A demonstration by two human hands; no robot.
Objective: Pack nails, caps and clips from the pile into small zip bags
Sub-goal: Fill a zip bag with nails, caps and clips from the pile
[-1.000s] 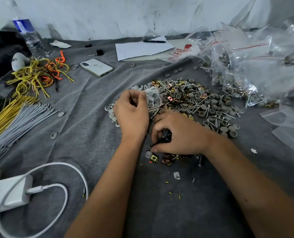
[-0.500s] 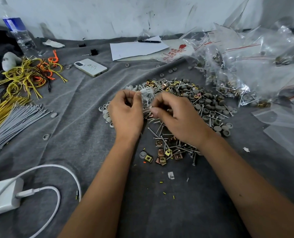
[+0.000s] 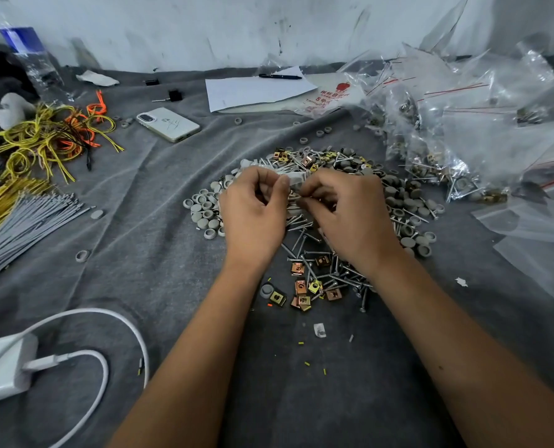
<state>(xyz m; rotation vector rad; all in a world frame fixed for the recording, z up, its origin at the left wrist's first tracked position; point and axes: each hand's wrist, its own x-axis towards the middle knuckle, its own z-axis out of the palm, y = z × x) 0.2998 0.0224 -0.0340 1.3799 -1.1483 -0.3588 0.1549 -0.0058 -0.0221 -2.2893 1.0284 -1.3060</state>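
Grey cloth [image 3: 133, 253] covers the whole work surface and lies in soft folds; behind it stands a scuffed white wall [image 3: 204, 27]. Filled clear bags [image 3: 463, 124] are heaped beyond and to the right of the right hand [image 3: 350, 218], partly cut off by the frame edge. The pile [image 3: 350, 176] of nails, grey caps and brass clips spreads under and beyond both hands, with a smaller scatter of nails and clips [image 3: 317, 279] just near the wrists. Bundles of grey and yellow wires [image 3: 20, 215] lie well left of the left hand [image 3: 253, 215], cut off at the edge. A white charger with its cable [image 3: 7, 367] sits near-left, also cropped. A sheet of paper [image 3: 256, 90] with a pen [image 3: 280, 76] lies far beyond the hands; a phone [image 3: 169, 124] lies beyond and left.

Both hands are together above the pile, fingers curled, pinching a small zip bag [image 3: 296, 182] between them. The bag is mostly hidden by the fingers; its contents cannot be made out. A water bottle [image 3: 30, 56] stands at far left.
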